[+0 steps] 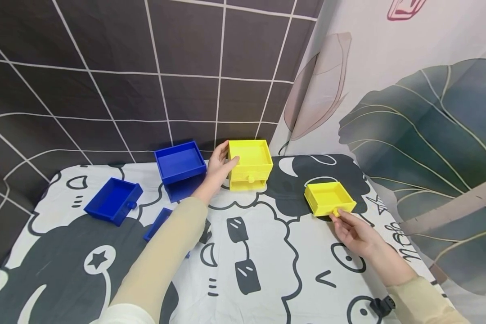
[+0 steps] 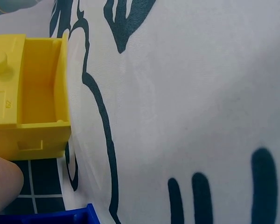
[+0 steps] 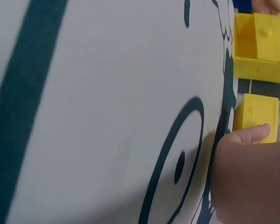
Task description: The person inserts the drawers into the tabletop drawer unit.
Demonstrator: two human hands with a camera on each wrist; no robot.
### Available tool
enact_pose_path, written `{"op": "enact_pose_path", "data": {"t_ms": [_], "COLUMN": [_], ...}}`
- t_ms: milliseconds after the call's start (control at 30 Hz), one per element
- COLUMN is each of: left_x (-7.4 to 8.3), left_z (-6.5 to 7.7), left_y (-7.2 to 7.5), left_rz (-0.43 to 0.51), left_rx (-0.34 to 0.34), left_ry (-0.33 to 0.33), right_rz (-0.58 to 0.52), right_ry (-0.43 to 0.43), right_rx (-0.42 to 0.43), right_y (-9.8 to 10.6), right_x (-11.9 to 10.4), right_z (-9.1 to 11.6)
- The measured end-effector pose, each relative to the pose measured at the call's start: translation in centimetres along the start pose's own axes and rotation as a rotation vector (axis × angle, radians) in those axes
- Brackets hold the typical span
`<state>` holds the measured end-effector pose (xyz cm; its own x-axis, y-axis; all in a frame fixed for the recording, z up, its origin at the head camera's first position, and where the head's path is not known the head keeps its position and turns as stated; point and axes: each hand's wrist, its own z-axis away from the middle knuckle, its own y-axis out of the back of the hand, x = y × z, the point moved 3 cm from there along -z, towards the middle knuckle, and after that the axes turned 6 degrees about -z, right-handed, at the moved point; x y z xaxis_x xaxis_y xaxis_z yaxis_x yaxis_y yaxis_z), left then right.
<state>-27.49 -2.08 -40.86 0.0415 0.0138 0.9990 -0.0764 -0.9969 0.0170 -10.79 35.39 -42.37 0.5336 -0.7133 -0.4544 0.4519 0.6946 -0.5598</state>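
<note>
My left hand (image 1: pixel 218 167) holds the left side of a small yellow drawer cabinet (image 1: pixel 249 155), its thumb over the front left corner. The cabinet has a shallow tray on top, a knobbed drawer in its upper slot and an open lower slot, seen also in the left wrist view (image 2: pixel 39 79). Off to the right, my right hand (image 1: pixel 358 234) pinches the front knob of a separate yellow drawer (image 1: pixel 328 198). That drawer appears tilted, its open side up; whether it touches the cloth I cannot tell. In the right wrist view the thumb lies across the drawer's front (image 3: pixel 259 112).
Left of the yellow cabinet stands a blue cabinet (image 1: pixel 181 163) with an open slot. A blue drawer (image 1: pixel 113 200) lies farther left. Another blue drawer (image 1: pixel 157 224) is partly hidden behind my left forearm. A patterned cloth (image 1: pixel 267 252) covers the table; a dark gridded curtain hangs behind.
</note>
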Motion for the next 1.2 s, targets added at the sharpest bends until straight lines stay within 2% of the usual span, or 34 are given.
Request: {"op": "enact_pose_path", "data": {"t_ms": [200, 300, 600, 1200], "left_x": [0.1, 0.1, 0.2, 0.2], "left_z": [0.0, 0.0, 0.2, 0.3], "left_y": [0.1, 0.1, 0.1, 0.0], "left_rz": [-0.006, -0.003, -0.002, -0.005], "left_rx": [-0.002, 0.001, -0.003, 0.009], "left_ry": [0.006, 0.002, 0.001, -0.001], "right_rz": [0.022, 0.068, 0.114, 0.117], "right_ry": [-0.019, -0.007, 0.011, -0.022], "right_rx": [0.001, -0.017, -0.024, -0.072], "right_y": [-2.0, -2.8, -5.0, -9.4], "right_x": [1.7, 2.5, 5.0, 9.6], "right_z": [-1.0, -1.4, -2.4, -4.3]}}
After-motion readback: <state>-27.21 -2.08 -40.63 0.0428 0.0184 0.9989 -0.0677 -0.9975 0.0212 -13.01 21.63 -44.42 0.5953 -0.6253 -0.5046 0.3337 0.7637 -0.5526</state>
